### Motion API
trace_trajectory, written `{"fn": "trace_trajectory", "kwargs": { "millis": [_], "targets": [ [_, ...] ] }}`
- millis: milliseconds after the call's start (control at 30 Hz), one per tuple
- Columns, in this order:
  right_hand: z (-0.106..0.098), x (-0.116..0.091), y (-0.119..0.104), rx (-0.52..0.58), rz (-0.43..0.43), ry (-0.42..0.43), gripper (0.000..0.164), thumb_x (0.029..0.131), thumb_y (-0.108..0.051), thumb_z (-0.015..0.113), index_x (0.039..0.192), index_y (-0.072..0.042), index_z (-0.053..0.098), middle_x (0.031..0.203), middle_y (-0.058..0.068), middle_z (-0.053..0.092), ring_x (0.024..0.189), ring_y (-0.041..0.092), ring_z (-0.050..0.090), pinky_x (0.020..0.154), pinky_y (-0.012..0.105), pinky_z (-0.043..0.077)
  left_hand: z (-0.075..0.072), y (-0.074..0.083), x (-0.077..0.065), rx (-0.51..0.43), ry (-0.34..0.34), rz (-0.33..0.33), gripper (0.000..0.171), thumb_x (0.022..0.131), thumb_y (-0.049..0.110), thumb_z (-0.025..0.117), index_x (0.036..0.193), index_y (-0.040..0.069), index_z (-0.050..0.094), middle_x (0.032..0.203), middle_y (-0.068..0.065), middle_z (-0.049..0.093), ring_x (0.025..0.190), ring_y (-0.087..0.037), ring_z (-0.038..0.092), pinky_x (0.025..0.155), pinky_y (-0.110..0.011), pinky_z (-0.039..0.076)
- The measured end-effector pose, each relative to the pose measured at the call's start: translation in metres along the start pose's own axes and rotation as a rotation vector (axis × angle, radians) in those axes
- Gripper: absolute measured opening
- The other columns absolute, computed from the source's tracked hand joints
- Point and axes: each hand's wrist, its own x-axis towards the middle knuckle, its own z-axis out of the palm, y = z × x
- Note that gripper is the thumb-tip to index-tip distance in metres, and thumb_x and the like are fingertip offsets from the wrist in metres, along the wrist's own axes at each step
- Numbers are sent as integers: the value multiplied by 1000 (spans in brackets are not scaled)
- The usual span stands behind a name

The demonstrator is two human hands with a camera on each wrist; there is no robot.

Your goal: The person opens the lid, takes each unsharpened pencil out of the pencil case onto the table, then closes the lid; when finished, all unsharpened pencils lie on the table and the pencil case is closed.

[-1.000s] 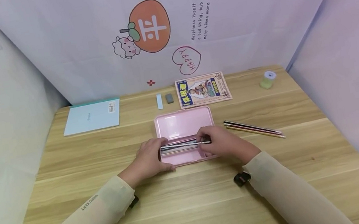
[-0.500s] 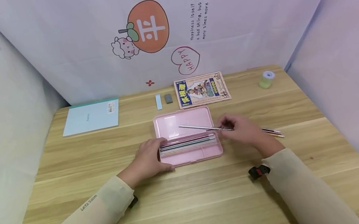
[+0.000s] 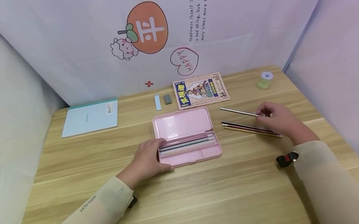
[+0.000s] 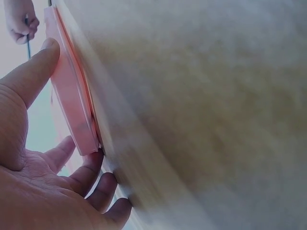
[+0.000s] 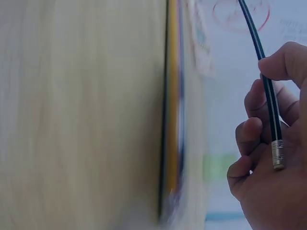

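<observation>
An opened pink pencil case [image 3: 187, 156] lies on the table with its lid tipped back. Several pencils [image 3: 186, 144] lie in its long compartment. My left hand [image 3: 145, 159] holds the case's left end, thumb along the front side and fingers around the end, as the left wrist view shows. To the right, my right hand [image 3: 278, 119] pinches a dark striped pencil [image 5: 269, 96] between thumb and fingers. The metal eraser end of that pencil points toward the palm. Below it, a small bunch of pencils [image 3: 248, 129] lies on the table.
At the back stand out a light blue notebook [image 3: 89, 118], a pale blue strip [image 3: 157, 102], a grey eraser [image 3: 168, 99] and an illustrated booklet [image 3: 201, 91]. A small greenish container [image 3: 265, 80] is at the back right. Printed cloth walls enclose the table [image 3: 195, 208].
My right hand has lifted a pencil out of the case and carried it rightward, above the loose bunch. The left hand has stayed at the case's left end.
</observation>
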Motion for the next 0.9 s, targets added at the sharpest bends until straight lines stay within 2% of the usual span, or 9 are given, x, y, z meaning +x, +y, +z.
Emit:
{"fn": "trace_trajectory", "kwargs": {
  "millis": [233,400,600,767,900],
  "targets": [
    [2,6,23,-40,-17,-74,16,96,-22,70,105,-8,69,97,9,65,88,25,56,77,36,48,-1,0,-2,5,-3,-27,96,73,45,94,151,11,48,151,-11,51,142,-33,40,120,-57,26],
    [5,6,28,-71,-28,-118,17,96,-22,70,104,-8,69,100,8,67,92,24,57,84,40,46,1,0,0,10,-3,-21,96,74,46,94,151,12,48,150,-10,51,142,-32,40,120,-55,25],
    [6,7,29,-81,-38,-142,21,97,-25,71,108,-7,70,102,8,69,93,23,59,86,41,47,0,1,-2,10,-3,-32,97,73,46,94,151,13,48,153,-11,49,144,-34,38,119,-60,25],
    [11,5,17,-60,-45,-121,22,97,-26,71,109,-7,69,102,9,68,91,24,58,81,38,48,1,1,-1,7,-5,-33,97,74,46,94,152,14,47,154,-11,48,144,-34,38,119,-61,25],
    [29,5,-8,-1,-120,-138,17,95,-20,72,106,-7,70,101,9,67,90,23,58,79,37,48,1,0,0,8,0,-33,96,73,46,94,151,14,48,153,-11,49,143,-34,39,118,-61,26]
  ]
}}
